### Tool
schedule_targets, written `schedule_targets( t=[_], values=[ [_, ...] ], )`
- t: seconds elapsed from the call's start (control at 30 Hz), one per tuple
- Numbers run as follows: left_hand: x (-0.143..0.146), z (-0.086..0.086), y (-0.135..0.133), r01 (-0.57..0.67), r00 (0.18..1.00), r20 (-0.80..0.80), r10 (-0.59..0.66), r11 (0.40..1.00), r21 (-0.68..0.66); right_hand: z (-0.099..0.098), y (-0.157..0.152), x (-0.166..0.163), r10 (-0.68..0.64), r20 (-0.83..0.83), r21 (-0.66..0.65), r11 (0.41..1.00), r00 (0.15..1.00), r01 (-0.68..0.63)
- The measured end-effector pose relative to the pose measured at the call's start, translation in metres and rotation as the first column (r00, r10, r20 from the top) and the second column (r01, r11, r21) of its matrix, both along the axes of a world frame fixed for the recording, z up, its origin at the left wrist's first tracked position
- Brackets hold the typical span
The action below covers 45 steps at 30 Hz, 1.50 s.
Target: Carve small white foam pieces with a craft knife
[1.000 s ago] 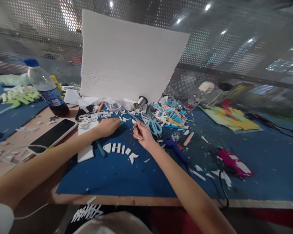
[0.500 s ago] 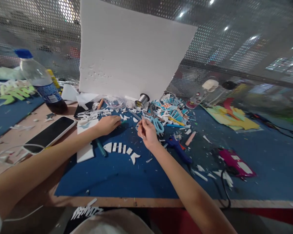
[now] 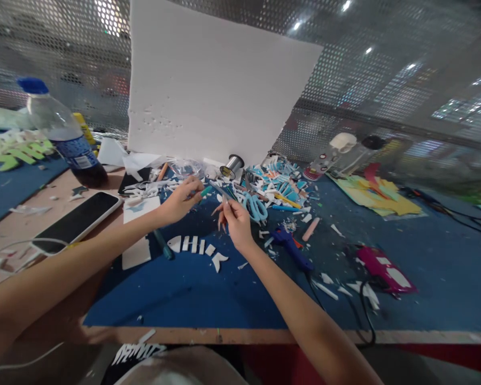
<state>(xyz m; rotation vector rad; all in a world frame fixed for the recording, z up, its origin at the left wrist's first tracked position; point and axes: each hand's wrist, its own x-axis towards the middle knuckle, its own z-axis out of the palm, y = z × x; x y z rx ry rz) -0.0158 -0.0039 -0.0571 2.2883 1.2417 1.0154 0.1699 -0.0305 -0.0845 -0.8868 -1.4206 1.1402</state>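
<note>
My left hand (image 3: 181, 200) is raised a little over the mat, its fingers closed on a small green cap-like piece (image 3: 206, 191). Close by on the right, my right hand (image 3: 235, 219) pinches a slim grey pen-like tool (image 3: 219, 188) that points up and left; its exact kind is too small to tell. Nearer to me lie white foam pieces (image 3: 195, 244) laid out as a fish skeleton, with head, ribs and tail. A teal pen-like stick (image 3: 163, 245) rests left of the fish head, beside a white foam sheet (image 3: 136, 253).
Light blue scissors (image 3: 255, 207) and a heap of foam scraps (image 3: 282, 179) lie behind my right hand. A blue glue gun (image 3: 292, 248) is to the right. A phone (image 3: 78, 222) and a cola bottle (image 3: 70, 139) stand left. A white foam board (image 3: 220, 80) rises behind.
My left hand has lifted from the mat with the green piece in its fingers. My right hand has shifted slightly left and down, the grey tool still in it.
</note>
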Motion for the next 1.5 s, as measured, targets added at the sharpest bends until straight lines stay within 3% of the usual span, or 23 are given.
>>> schedule_targets(
  t=[0.1, 0.2, 0.4, 0.67, 0.8, 0.9, 1.03, 1.17, 1.3, 1.5],
  values=[
    [0.003, 0.004, -0.004, 0.088, 0.996, -0.009, -0.088, 0.994, 0.065, 0.002, -0.001, -0.002, -0.003, -0.012, -0.017, 1.000, 1.000, 0.003],
    [0.003, 0.004, -0.004, 0.180, 0.982, -0.064, -0.177, 0.983, 0.047, 0.003, -0.002, -0.001, 0.003, -0.011, -0.027, 1.000, 1.000, -0.003],
    [0.008, 0.001, -0.006, 0.106, 0.994, 0.018, -0.106, 0.992, -0.061, -0.002, 0.000, -0.001, 0.054, 0.026, 0.009, 0.998, 0.998, -0.054],
    [0.015, -0.005, -0.011, 0.222, 0.958, 0.225, -0.178, 0.956, -0.189, 0.005, -0.003, -0.008, 0.064, -0.003, -0.056, 0.996, 0.998, -0.064],
    [0.014, -0.015, -0.010, 0.308, 0.861, 0.491, -0.133, 0.905, -0.295, 0.007, -0.007, -0.009, 0.022, 0.000, -0.027, 0.999, 1.000, -0.022],
    [0.015, -0.019, -0.010, 0.410, 0.745, 0.666, -0.037, 0.813, -0.414, 0.005, -0.010, -0.007, -0.009, 0.029, 0.047, 0.999, 1.000, 0.008],
    [0.015, -0.021, -0.010, 0.485, 0.622, 0.777, 0.097, 0.732, -0.479, 0.001, -0.015, -0.007, -0.039, 0.070, 0.149, 0.988, 0.997, 0.029],
    [0.017, -0.021, -0.010, 0.539, 0.600, 0.793, 0.106, 0.679, -0.498, 0.001, -0.018, -0.009, -0.070, 0.136, 0.239, 0.970, 0.988, 0.036],
    [0.019, -0.019, -0.011, 0.591, 0.583, 0.808, 0.087, 0.637, -0.495, -0.001, -0.018, -0.011, -0.050, 0.152, 0.239, 0.971, 0.987, 0.012],
    [0.019, -0.018, -0.011, 0.577, 0.594, 0.794, 0.128, 0.619, -0.532, -0.004, -0.015, -0.010, -0.065, 0.237, 0.263, 0.965, 0.969, 0.000]
  ],
)
